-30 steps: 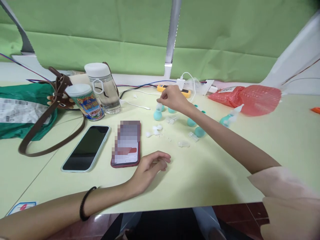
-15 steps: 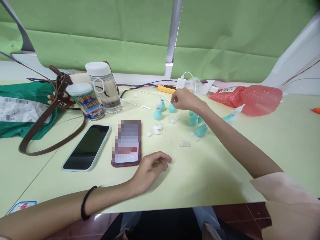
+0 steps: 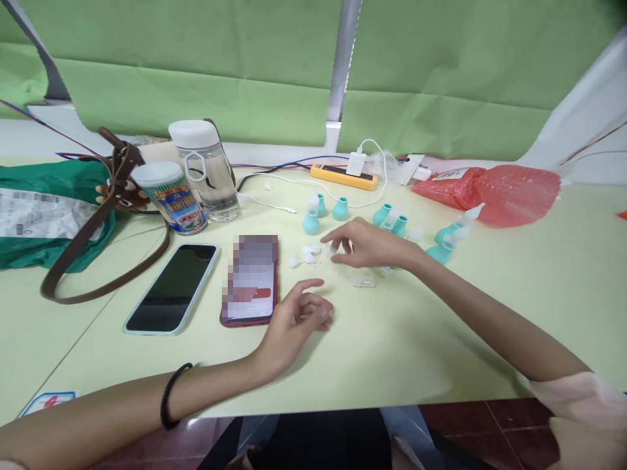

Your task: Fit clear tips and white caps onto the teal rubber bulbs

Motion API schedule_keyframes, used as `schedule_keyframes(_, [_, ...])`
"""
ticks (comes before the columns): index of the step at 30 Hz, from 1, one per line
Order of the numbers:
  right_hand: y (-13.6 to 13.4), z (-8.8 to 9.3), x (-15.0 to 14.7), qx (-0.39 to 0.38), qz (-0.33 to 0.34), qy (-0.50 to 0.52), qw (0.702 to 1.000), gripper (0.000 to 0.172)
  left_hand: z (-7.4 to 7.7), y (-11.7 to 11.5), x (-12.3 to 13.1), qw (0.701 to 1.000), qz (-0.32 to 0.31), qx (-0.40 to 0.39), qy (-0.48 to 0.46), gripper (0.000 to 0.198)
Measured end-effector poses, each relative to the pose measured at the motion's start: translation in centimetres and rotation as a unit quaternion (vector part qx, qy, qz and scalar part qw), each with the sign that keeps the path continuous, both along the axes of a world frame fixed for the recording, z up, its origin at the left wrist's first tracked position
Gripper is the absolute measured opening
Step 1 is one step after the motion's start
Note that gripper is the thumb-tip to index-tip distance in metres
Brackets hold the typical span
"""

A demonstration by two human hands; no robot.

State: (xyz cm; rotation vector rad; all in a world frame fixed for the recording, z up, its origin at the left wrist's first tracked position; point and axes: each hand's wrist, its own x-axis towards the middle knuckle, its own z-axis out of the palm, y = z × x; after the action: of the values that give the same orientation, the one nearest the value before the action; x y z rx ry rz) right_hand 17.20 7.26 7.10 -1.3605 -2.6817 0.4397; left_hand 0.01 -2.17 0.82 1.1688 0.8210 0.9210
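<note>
My left hand (image 3: 296, 326) hovers low over the table near its front, index finger stretched out. Between its thumb and curled fingers shows a small clear piece (image 3: 326, 313), too blurred to identify. My right hand (image 3: 365, 245) reaches down with thumb and fingers apart, at a small clear plastic piece (image 3: 332, 252) on the table. Just left of it lie several small white pieces (image 3: 309, 253). Behind stand teal rubber bulbs, one with a translucent tip (image 3: 310, 223) and one with an open neck (image 3: 340, 209). More teal bulbs (image 3: 441, 252) lie to the right. A clear tube-like piece (image 3: 364, 282) rests below my right hand.
Two phones, one dark-screened (image 3: 171, 290) and one red-cased (image 3: 251, 281), lie left. Behind them are a patterned cup (image 3: 171, 199), a water bottle (image 3: 210, 176) and a green bag (image 3: 53, 215). A yellow power strip (image 3: 337, 175) and red plastic packaging (image 3: 514, 196) are at the back.
My right hand has left the teal bulb at the back and come forward to the clear pieces, its pinch spread apart. My left index finger has lifted, and a clear piece shows in that hand.
</note>
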Motion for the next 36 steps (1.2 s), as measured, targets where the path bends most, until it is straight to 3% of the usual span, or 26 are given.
schedule_keyframes(3, [-3.1,0.8,-0.1,-0.204,0.082,0.124,0.967,0.036,-0.1,0.0,0.1,1.0,0.009,0.001,-0.019,0.043])
schedule_keyframes(6, [-4.9,0.6,-0.4,-0.263,0.093,0.164,0.946,0.026,-0.2,0.1,0.2,1.0,-0.012,0.014,-0.013,0.031])
schedule_keyframes(10, [-4.4,-0.4,0.0,-0.144,0.064,0.145,0.977,0.008,-0.4,0.0,0.3,0.999,-0.035,0.001,0.032,0.019])
schedule_keyframes(13, [-2.8,-1.4,1.0,-0.025,0.019,0.111,0.993,0.014,-0.3,-0.2,0.2,0.997,-0.044,-0.003,0.061,0.033])
schedule_keyframes(15, [-2.0,-2.2,1.6,0.006,0.002,0.082,0.997,0.021,-0.2,-0.3,0.1,0.996,-0.051,0.004,0.073,0.039])
schedule_keyframes(20, [-1.1,-3.9,1.5,0.015,-0.012,0.055,0.998,0.029,0.0,-0.5,0.0,0.995,-0.053,0.018,0.086,0.04])
schedule_keyframes(28, [-1.1,-4.5,0.7,0.061,0.005,0.076,0.995,0.012,-0.2,-0.3,0.1,0.996,0.001,-0.002,0.087,0.021])
schedule_keyframes(31, [-2.0,-4.0,0.7,0.078,0.009,0.148,0.986,0.01,-0.5,0.0,0.1,0.995,0.024,0.001,0.099,0.026])
schedule_keyframes(36, [-4.5,-2.5,0.7,-0.035,0.087,0.298,0.95,0.011,-0.5,0.2,0.2,0.997,0.034,-0.019,0.071,0.03])
